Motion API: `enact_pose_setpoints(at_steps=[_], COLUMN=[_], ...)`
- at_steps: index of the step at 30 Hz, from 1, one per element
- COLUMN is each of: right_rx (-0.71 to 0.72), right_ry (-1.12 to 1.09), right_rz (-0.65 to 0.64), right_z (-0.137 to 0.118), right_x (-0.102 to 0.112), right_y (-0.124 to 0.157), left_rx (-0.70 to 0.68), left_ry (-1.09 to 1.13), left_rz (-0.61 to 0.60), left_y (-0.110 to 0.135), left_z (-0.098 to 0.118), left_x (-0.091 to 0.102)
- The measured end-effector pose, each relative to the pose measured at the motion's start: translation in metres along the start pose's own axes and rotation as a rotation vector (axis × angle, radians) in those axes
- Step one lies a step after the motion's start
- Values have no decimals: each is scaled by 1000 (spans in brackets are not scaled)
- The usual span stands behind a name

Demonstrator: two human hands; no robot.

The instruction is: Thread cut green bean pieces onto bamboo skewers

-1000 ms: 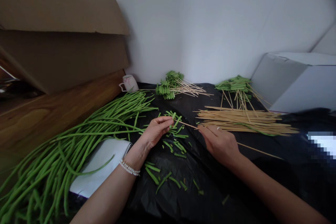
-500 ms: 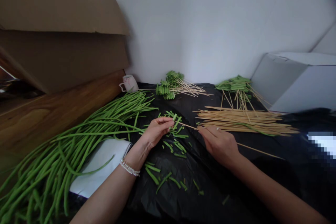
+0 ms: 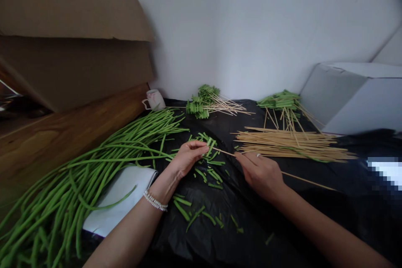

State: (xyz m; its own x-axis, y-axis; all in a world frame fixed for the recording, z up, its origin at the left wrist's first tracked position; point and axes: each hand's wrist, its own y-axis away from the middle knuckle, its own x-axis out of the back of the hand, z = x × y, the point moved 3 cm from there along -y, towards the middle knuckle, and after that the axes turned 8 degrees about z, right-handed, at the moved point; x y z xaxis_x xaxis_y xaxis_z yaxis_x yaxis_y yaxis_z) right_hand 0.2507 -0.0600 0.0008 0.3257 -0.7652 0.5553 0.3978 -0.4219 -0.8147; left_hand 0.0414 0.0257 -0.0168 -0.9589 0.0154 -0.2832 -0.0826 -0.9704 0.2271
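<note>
My left hand [image 3: 188, 157] pinches short green bean pieces at the tip of a thin bamboo skewer [image 3: 306, 181]. My right hand [image 3: 262, 171] grips that skewer near its front end; the stick runs back to the right over the black plastic sheet [image 3: 251, 234]. Cut bean pieces [image 3: 209, 171] lie scattered under and below both hands. A long heap of whole green beans [image 3: 94, 167] stretches along the left. A pearl bracelet sits on my left wrist and a ring on my right hand.
A pile of bare skewers [image 3: 292, 144] lies right of my hands. Two bundles of skewered beans [image 3: 204, 102] [image 3: 282, 101] rest by the wall. A white cup [image 3: 153, 99], cardboard box [image 3: 72, 37], wooden ledge [image 3: 63, 134], white box [image 3: 358, 96] and white board [image 3: 119, 197] surround the sheet.
Almost nothing has changed; my right hand has edged slightly toward my left hand along the skewer.
</note>
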Motion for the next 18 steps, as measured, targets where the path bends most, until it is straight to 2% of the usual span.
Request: enact_pose_setpoints(at_steps=[8, 13, 18], right_rx=[14, 7, 6], right_ry=[-8, -11, 10], right_rz=[19, 43, 59], right_z=[-2, -1, 0], right_x=[0, 0, 1], right_y=[-1, -1, -1], left_rx=[48, 54, 121], left_ry=[-5, 9, -51], left_rz=[-73, -75, -158], left_y=[1, 5, 5], left_z=[-3, 2, 1], left_x=[-3, -4, -4])
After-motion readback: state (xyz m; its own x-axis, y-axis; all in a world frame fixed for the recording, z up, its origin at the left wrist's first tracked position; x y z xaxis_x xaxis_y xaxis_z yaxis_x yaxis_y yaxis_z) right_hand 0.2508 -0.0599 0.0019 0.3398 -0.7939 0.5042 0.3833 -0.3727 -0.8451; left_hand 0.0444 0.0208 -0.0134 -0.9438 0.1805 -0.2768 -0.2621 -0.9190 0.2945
